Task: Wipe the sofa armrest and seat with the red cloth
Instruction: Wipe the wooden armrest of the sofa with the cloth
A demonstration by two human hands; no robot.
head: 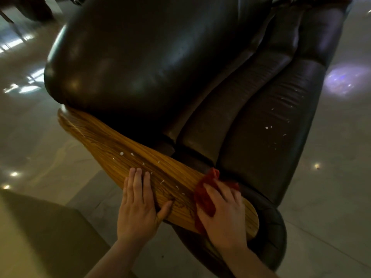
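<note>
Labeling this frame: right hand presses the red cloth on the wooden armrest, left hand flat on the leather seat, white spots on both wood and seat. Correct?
One error: the left hand is not on the seat; it lies flat on the wooden armrest, beside the cloth. The rest holds: the right hand presses the cloth on the armrest, and white spots mark wood and seat. The head view shows it.

This looks like a lounge or lobby-like sitting area, though a large living room cannot be ruled out. A bulky dark brown leather sofa (200,77) with a polished striped-grain wooden armrest (124,157) stands on a wide floor of glossy pale stone tiles (30,137), which mirror small ceiling lights and bright window glare. A second piece of dark furniture (30,7) shows dimly at the far left corner.
</note>
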